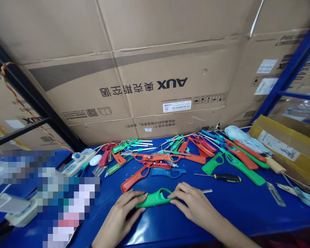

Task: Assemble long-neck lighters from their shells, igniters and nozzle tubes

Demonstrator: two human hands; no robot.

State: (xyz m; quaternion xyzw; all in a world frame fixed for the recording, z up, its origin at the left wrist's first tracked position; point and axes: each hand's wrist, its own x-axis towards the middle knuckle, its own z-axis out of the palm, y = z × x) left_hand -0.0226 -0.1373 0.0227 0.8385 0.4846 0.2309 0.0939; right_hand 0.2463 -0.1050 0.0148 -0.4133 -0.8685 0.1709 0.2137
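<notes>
A green plastic lighter body [155, 198] with a loop handle and a metal tube at its right end lies on the blue table [235, 213] near the front edge. My left hand [124, 210] presses on its left end with curled fingers. My right hand [191, 201] grips its right part, fingers closed over it. Just behind lie a red lighter shell [136, 177] and a blue one [167, 172].
Several red, green and blue lighter parts are scattered across the table's back. A black-handled screwdriver [226, 177] lies right of my hands. A power strip [79, 162] sits at the left, a yellow-taped carton [286, 151] at the right, a large cardboard box [144, 79] behind.
</notes>
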